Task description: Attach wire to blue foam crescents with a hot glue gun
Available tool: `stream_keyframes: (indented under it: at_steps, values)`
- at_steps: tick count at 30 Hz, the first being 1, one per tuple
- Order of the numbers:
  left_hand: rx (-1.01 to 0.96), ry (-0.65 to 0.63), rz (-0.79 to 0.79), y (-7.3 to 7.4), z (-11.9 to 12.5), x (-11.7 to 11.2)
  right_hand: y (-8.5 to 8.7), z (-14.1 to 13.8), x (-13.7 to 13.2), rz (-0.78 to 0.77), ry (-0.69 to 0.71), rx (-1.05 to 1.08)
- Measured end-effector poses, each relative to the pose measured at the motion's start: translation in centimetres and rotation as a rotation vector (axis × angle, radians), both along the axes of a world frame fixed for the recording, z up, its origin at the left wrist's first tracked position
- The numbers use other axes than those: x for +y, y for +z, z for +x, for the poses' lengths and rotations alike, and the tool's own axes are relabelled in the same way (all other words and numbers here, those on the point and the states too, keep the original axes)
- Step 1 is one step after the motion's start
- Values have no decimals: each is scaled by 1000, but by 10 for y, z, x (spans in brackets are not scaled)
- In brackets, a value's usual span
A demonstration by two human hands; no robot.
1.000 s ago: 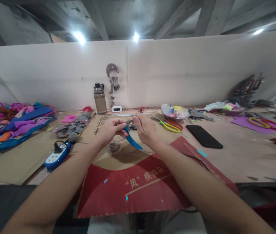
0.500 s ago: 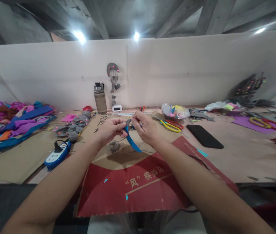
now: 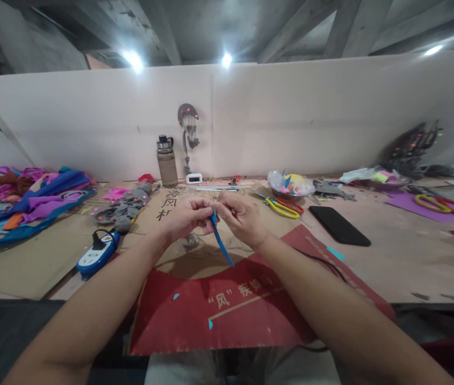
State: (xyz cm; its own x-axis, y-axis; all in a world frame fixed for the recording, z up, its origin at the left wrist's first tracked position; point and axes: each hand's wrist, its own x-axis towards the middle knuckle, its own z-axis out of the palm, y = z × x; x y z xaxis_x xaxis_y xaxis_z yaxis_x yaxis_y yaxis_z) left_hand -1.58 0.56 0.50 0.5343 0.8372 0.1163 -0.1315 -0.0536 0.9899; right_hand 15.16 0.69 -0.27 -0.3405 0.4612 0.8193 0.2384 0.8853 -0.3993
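Over the cardboard, my left hand (image 3: 194, 216) pinches a narrow blue felt strip (image 3: 222, 243) at its upper end. A small grey piece (image 3: 214, 210) shows between the fingertips there, and the strip's loose end hangs down to the right. My right hand (image 3: 243, 216) is closed against the left fingertips, its fingers curled; whatever they grip is too small or hidden to make out. Below the left hand lies a small clear roll (image 3: 189, 241), partly covered by the hand. Under both hands is the red and brown cardboard sheet (image 3: 259, 321), with small blue scraps on it.
Left are a heap of coloured felt (image 3: 46, 200), grey felt pieces (image 3: 120, 206) and a power strip (image 3: 97, 255). A bottle (image 3: 167, 164) and small clock (image 3: 193, 178) stand at the back. Right are yellow-handled scissors (image 3: 285, 208), a bowl (image 3: 290, 184) and a black phone (image 3: 339, 225).
The blue strip has turned more edge-on and its loose end hangs lower. My hands have shifted slightly, with the right fingers curled tighter by the left fingertips.
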Motion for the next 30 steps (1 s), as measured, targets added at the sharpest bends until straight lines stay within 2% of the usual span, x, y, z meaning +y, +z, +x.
stream_keyframes:
  at_steps: [4,11,15,18,21,25,30]
  values:
    - [-29,40,74,-4,-1,2,-6,1,5,-38,65,90]
    - [33,295,281,2,-1,1,-7,-1,17,-139,-77,184]
    - [64,381,295,6,2,-3,-4,-1,15,-68,-128,201]
    - [84,384,288,6,3,-4,0,0,13,29,-149,193]
    - [98,372,288,5,3,-4,1,0,13,53,-143,180]
    - [79,344,275,1,2,0,-1,-1,16,32,-124,222]
    - [-10,340,248,-1,2,4,-1,-3,17,-90,-46,266]
